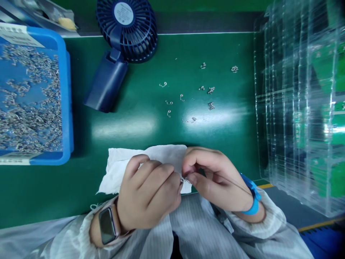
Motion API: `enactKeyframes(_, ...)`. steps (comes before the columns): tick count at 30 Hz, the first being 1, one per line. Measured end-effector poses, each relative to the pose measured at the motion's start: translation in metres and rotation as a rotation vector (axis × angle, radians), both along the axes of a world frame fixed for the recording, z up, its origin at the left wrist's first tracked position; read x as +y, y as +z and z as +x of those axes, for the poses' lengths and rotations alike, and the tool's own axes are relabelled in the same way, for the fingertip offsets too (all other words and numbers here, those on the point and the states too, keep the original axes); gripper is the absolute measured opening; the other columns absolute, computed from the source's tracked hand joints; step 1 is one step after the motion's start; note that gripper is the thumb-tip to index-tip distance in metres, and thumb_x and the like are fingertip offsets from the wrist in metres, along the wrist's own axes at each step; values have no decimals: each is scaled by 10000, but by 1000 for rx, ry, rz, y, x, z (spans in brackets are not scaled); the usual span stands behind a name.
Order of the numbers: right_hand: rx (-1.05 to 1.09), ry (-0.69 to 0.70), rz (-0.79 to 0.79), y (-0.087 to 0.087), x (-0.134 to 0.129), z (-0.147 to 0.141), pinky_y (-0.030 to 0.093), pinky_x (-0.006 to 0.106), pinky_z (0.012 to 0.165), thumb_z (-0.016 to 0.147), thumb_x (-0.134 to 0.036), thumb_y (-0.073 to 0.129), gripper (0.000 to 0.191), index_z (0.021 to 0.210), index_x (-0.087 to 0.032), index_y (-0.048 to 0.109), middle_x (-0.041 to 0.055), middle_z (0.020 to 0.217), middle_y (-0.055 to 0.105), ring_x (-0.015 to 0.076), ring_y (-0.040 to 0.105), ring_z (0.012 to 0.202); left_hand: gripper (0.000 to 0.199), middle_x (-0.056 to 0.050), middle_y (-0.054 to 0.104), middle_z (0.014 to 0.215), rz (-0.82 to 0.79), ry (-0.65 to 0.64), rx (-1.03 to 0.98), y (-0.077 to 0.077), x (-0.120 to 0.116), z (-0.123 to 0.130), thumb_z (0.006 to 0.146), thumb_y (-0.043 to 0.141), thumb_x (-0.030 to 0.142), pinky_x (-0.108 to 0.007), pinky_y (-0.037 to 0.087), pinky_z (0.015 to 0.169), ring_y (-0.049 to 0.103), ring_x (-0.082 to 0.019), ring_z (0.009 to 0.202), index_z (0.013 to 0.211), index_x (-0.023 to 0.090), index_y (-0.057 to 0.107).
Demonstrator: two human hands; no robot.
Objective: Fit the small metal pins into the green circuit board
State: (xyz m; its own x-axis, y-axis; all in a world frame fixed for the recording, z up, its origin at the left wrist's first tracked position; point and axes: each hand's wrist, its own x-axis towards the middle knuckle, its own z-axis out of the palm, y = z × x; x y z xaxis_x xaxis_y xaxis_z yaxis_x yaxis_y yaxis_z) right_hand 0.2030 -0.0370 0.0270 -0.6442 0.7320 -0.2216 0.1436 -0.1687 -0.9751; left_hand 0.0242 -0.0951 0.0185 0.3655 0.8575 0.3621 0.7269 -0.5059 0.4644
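My left hand (151, 192) is curled closed above a white cloth (115, 169), its back turned to me and its fingertips hidden. Beside it, my right hand (212, 180) pinches small metal springs (185, 180) between thumb and forefinger. The springs sit between both hands, touching or very near the left fingers; how many there are I cannot make out. Beyond the hands, several single wire springs (169, 103) lie on the green table (134, 133). Small clusters of springs (211, 90) lie to the right of those.
A blue bin (67, 108) with many springs stands at the left. A dark blue handheld fan (107, 79) lies at the back. Stacked clear plastic trays (291, 108) rise along the right side. A plastic bag (64, 19) is at the far left corner.
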Motion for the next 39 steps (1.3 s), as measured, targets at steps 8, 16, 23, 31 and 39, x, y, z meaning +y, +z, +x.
enactKeyframes(8, -110, -102, 522, -7, -11, 2, 502, 312, 630, 799, -125, 573, 181, 973, -139, 623, 63, 828, 651, 161, 579, 741, 44, -43, 679, 760, -3, 28, 20, -1, 2, 0, 821, 548, 116, -371, 409, 655, 534, -164, 623, 829, 157, 564)
enactKeyframes(16, -317, 26, 988, -8, -12, 8, 523, 324, 603, 843, -88, 551, 111, 891, -153, 627, 60, 828, 694, 171, 605, 730, 53, -51, 683, 756, -21, 40, 29, -2, 0, 0, 820, 533, 123, -382, 404, 651, 528, -176, 622, 815, 171, 557)
enactKeyframes(23, -381, -2, 995, -3, -15, 7, 516, 311, 603, 884, -152, 563, 92, 938, -157, 637, 38, 808, 694, 153, 588, 722, 104, -75, 706, 779, -47, 55, 33, -3, 1, 1, 825, 531, 174, -404, 375, 633, 523, -207, 621, 894, 140, 601)
enactKeyframes(31, -337, -19, 1101, -6, -18, 7, 521, 321, 576, 831, -125, 642, 44, 874, -130, 651, 34, 769, 689, 158, 625, 721, 100, -52, 695, 753, -61, 58, 18, -3, -1, 2, 840, 499, 117, -401, 388, 646, 526, -194, 620, 865, 155, 588)
enactKeyframes(39, -271, 49, 1234, -6, -10, 8, 485, 308, 503, 816, -136, 649, 82, 748, -166, 683, 31, 710, 682, 153, 586, 640, 121, -47, 711, 777, -26, 69, 72, -1, 1, 1, 836, 524, 109, -391, 385, 667, 539, -188, 623, 918, 143, 606)
